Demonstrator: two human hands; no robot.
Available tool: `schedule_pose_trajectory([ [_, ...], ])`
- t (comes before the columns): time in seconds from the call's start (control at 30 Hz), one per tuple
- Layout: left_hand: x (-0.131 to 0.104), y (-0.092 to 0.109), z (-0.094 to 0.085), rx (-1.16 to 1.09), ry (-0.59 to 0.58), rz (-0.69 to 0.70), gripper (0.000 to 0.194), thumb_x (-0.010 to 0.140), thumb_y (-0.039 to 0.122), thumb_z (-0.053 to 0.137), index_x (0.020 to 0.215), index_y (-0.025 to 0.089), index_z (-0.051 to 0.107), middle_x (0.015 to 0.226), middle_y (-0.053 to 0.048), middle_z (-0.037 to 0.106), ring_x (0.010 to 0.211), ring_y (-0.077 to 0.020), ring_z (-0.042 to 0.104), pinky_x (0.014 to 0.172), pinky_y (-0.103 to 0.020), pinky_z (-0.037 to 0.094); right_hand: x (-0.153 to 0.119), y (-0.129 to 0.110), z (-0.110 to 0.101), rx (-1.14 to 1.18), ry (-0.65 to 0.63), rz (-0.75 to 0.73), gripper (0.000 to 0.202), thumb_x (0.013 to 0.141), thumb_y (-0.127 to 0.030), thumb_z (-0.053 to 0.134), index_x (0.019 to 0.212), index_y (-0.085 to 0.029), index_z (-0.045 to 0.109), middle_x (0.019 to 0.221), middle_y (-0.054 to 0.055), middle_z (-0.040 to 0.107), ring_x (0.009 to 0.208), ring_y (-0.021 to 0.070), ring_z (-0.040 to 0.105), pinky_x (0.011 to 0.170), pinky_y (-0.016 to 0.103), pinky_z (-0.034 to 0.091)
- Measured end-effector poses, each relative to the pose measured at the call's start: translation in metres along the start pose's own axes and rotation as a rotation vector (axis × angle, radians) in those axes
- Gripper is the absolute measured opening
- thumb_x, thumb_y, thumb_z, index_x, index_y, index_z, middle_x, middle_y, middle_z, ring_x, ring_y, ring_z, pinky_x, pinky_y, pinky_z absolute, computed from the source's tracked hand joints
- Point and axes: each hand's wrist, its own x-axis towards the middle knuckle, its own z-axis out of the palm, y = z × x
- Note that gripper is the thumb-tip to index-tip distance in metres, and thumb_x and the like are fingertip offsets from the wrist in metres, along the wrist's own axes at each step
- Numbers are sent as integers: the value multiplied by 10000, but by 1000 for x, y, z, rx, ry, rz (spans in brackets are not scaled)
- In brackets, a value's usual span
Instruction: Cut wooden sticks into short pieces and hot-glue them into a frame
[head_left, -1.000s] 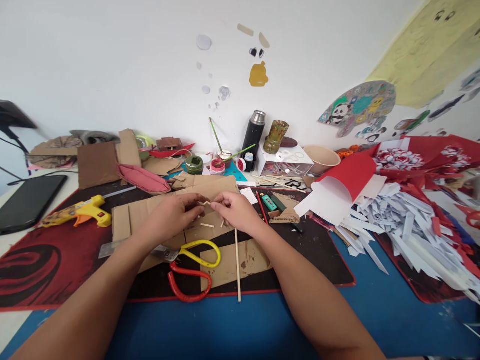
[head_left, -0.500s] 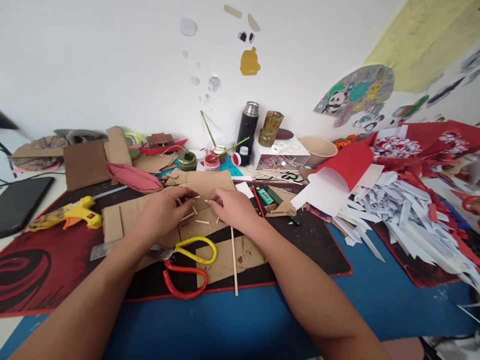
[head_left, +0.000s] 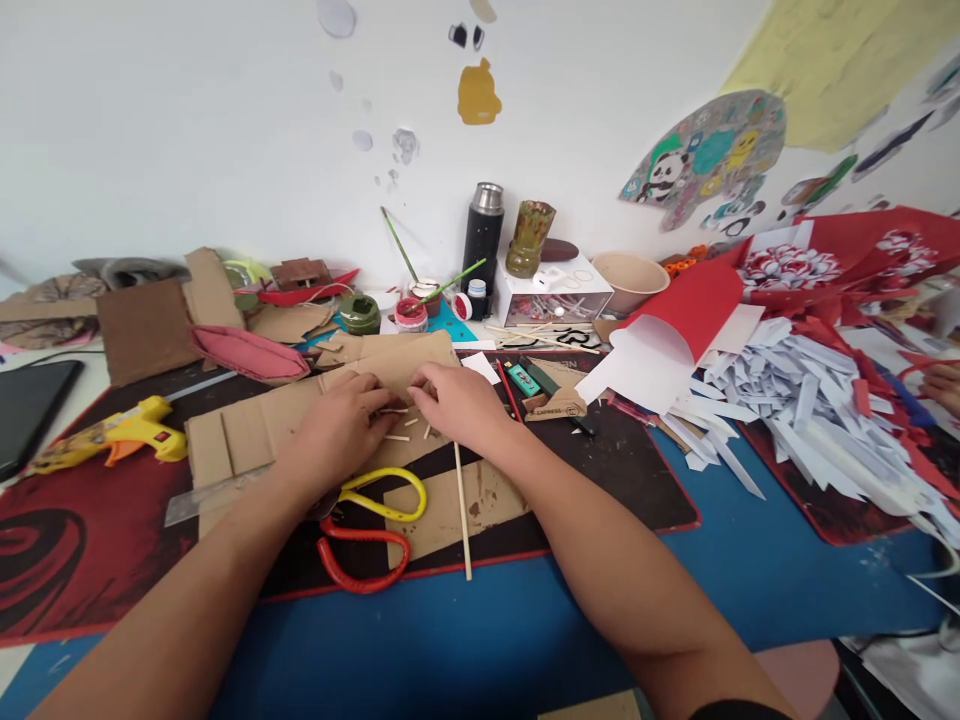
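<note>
Over the brown cardboard [head_left: 262, 430], my left hand [head_left: 341, 425] has its fingers bent down beside some short wooden stick pieces [head_left: 397, 437]. What its fingertips hold, if anything, is too small to tell. My right hand [head_left: 454, 400] is close on the right, thumb and fingers pinched together; its fingertips hide whatever is between them. A longer wooden stick [head_left: 462, 510] lies below my right hand, across a stained cardboard piece [head_left: 491, 500]. Scissors with one yellow and one red handle [head_left: 365, 560] lie by my left wrist.
A yellow glue gun [head_left: 142, 430] lies at the left. Behind the hands stand paint jars [head_left: 360, 315], a black flask [head_left: 484, 235] and a white box [head_left: 555, 300]. Paper strips [head_left: 802, 400] are heaped at the right, near another person's hand [head_left: 943, 385].
My left hand has lowered onto the cardboard and its fingers have bent down. My right hand stays close by, still pinched. The view has shifted slightly, and another person's hand has appeared at the right edge.
</note>
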Motion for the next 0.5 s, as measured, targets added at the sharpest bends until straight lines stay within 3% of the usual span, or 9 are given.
schedule_pose_trajectory([
  [0.5,1,-1,-6,102,-42,28,274,982,350,556,972,224,799,983,-123,759,989,-334,655,927,-487,520,0,-2,0,19,-11,2,247,1101,-379,589,1181,-219,760,1044,64,834,958,247,744,742,334,418],
])
